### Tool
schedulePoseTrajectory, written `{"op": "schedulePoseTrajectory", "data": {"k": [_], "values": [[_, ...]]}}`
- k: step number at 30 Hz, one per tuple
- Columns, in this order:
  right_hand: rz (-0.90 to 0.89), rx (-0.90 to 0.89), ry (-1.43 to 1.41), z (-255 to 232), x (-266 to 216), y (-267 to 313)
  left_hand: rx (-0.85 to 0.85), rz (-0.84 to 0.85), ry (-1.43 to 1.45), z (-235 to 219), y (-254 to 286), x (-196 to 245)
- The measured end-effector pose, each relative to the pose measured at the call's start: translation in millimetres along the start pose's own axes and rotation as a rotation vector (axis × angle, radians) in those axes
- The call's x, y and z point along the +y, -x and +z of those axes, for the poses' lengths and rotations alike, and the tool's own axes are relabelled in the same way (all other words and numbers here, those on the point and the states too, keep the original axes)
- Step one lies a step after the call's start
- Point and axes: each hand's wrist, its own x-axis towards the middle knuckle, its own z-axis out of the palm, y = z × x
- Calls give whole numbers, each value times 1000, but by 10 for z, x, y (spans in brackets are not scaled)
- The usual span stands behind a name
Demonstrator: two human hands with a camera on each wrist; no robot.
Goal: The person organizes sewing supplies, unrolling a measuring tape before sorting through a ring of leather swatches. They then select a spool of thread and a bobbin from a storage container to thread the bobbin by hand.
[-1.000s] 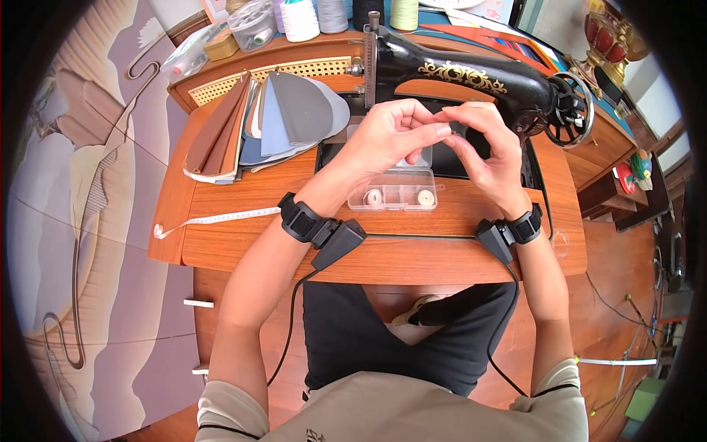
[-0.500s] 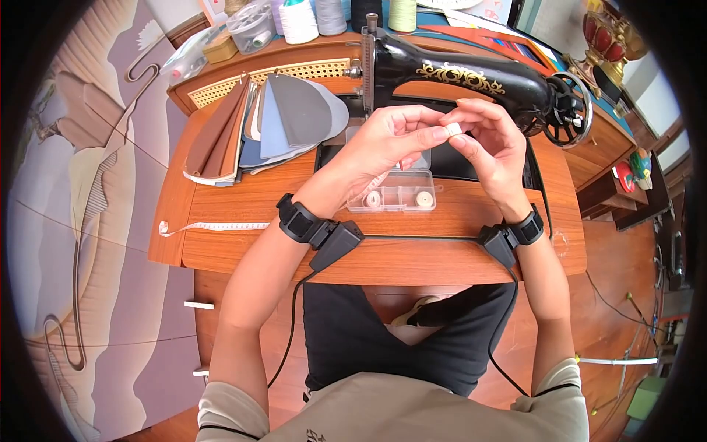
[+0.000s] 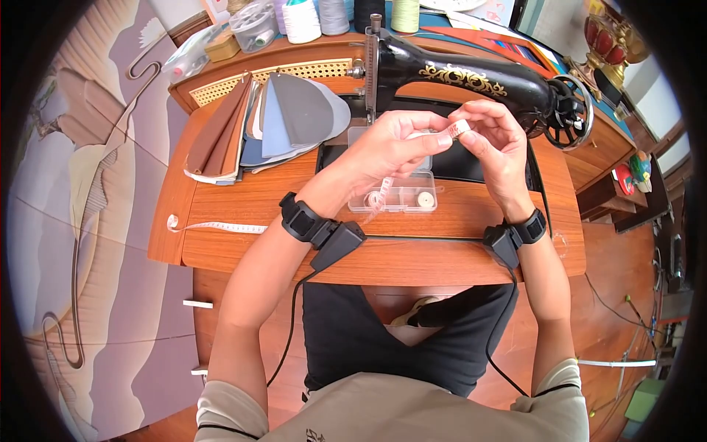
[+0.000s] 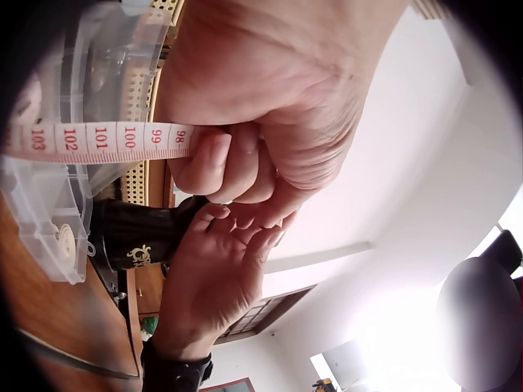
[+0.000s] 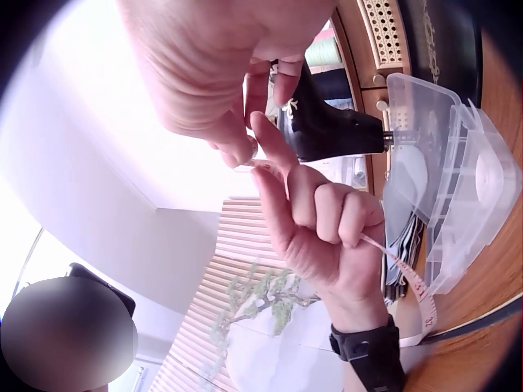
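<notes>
A white tape measure [image 3: 228, 227] with red print runs across the left of the tabletop, under the left forearm and up to the hands. My left hand [image 3: 394, 147] grips it; in the left wrist view the tape strip [image 4: 106, 142] passes under the curled fingers [image 4: 208, 163] near the 98 mark. Between both hands' fingertips sits a small rolled part of the tape [image 3: 458, 129]. My right hand [image 3: 499, 144] pinches this roll between thumb and index finger, its other fingers loosely bent. Below the hands is an open clear plastic box [image 3: 401, 197] with small round spools inside.
A black sewing machine [image 3: 456, 70] stands behind the hands. Fanned fabric swatches [image 3: 294, 110] lie to the left. Thread cones [image 3: 302, 22] line the back shelf. A black strap with a camera [image 3: 340, 241] sits on each wrist.
The tape's far end on the table has slid right, toward the hands. A printed roll now shows between the fingertips, and a tape strip hangs below my left hand.
</notes>
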Motion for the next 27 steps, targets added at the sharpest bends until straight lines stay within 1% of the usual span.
{"op": "schedulePoseTrajectory", "data": {"k": [1,3,6,10,12,13,15,19,21,24,25,27], "values": [[-1,-2,-1,5,-3,2,2,1,-1,1,8,6],[77,5,-73,8,-16,17,-64,-9,102,17,21,10],[120,-13,-138,27,-7,27,-89,-4,68,64,33,17],[139,7,-171,33,1,34,-68,26,62,65,7,-24],[126,7,-129,42,-9,28,-11,55,43,74,12,-15],[126,8,-129,39,-14,20,-11,55,42,65,12,-14],[105,-27,-45,14,-24,0,53,66,-33,37,-2,-21],[41,-76,43,-14,-17,-24,80,103,-115,-8,-28,-62],[-63,-143,340,-31,-18,-24,111,62,-169,-27,-41,-84],[-26,-152,389,-41,-23,-5,112,75,-216,-28,-46,-74],[-26,-151,389,-39,-26,-7,111,75,-217,-25,-44,-75],[81,-115,100,-41,-38,-15,72,76,-161,-12,-46,-81]]}}
